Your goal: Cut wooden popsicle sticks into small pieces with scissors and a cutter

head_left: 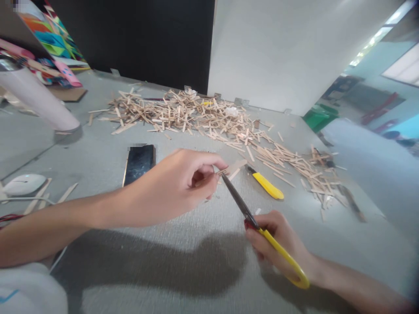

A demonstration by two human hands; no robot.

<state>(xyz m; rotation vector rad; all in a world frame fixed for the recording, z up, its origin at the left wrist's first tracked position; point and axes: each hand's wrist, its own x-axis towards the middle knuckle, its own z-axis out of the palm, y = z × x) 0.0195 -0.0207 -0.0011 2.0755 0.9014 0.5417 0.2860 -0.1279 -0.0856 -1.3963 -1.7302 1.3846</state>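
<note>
Thumb and fingertips of my left hand (176, 187) pinch a small wooden stick piece (221, 172) above the table. My right hand (281, 240) grips a pair of scissors (240, 201) with dark blades and yellow handles. Their blades point up and left, with the tips at the stick piece by my left fingertips; whether they touch it I cannot tell. Just beyond lies a yellow utility knife (267, 185) on the grey table (183, 266). Flat wooden sticks (240, 165) lie behind my left fingertips. My left hand partly hides a dark smartphone (140, 162).
A long heap of thin wooden sticks (176, 113) spreads along the back toward the right. Black (140, 39) and white (268, 48) upright panels stand behind it. On the left are a pale cylindrical bottle (39, 96) and a white mouse (24, 184) with cables nearby.
</note>
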